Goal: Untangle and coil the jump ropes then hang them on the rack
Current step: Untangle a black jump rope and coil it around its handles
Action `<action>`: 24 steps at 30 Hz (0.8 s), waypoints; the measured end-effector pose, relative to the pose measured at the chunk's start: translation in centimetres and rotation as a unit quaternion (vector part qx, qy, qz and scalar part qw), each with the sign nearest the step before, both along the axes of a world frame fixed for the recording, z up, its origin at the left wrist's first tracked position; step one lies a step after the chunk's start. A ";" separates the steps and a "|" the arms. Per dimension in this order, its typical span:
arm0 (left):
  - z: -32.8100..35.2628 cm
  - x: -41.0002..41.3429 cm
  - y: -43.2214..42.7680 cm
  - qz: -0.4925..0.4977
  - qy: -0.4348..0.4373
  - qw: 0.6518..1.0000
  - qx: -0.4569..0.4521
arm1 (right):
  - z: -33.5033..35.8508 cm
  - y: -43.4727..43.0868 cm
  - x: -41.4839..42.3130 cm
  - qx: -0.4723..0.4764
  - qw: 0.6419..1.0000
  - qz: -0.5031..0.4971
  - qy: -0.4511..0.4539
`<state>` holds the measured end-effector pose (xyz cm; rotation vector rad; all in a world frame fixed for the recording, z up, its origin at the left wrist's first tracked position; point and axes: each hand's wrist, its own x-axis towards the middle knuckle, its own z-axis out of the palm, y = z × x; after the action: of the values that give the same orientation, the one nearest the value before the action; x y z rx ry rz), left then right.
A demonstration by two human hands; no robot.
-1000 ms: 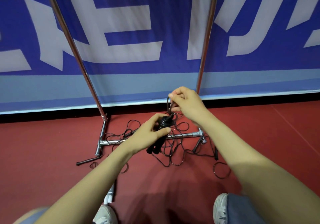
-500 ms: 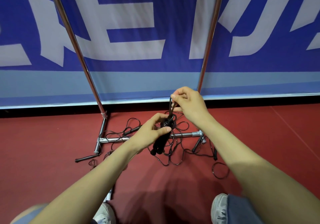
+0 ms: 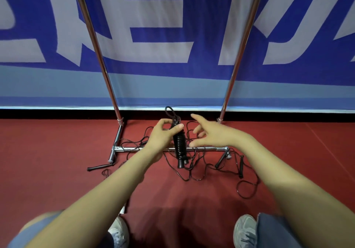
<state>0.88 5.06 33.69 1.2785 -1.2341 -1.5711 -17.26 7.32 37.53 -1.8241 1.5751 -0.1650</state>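
The coiled jump rope (image 3: 179,145) hangs upright over the base bar of the rack (image 3: 208,148), grasped near its top by the left grip (image 3: 163,135). The right grip (image 3: 210,135) is released, fingers spread just beside it. Tangled ropes (image 3: 194,172) sprawl on the red floor (image 3: 48,161) before a blue-and-white banner (image 3: 153,71).

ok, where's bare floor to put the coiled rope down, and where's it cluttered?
Free: red floor left of the rack's left foot and the loose handle; floor right of the rightmost handle; the strip between left shoe and right shoe. Crowded: tangled ropes over the rack's base bar, under the right hand and the left hand gripping the coiled jump rope.
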 end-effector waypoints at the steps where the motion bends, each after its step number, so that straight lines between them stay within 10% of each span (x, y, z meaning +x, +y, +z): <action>1: 0.1 -0.1 0.0 0.017 0.014 1.000 0.012 | -0.3 0.3 0.8 0.005 1.000 0.018 -0.003; 17: -6.0 5.7 -4.6 0.080 0.029 0.992 0.094 | -9.3 -5.2 9.9 -0.073 0.997 -0.007 0.011; 24: -19.8 13.1 -5.8 0.015 -0.320 0.937 0.142 | -22.3 -8.0 15.2 0.063 0.997 -0.052 0.020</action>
<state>13.96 -0.77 13.88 2.0995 -1.3822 -1.3851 -2.02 -0.71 15.24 -1.6601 1.6700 -0.0765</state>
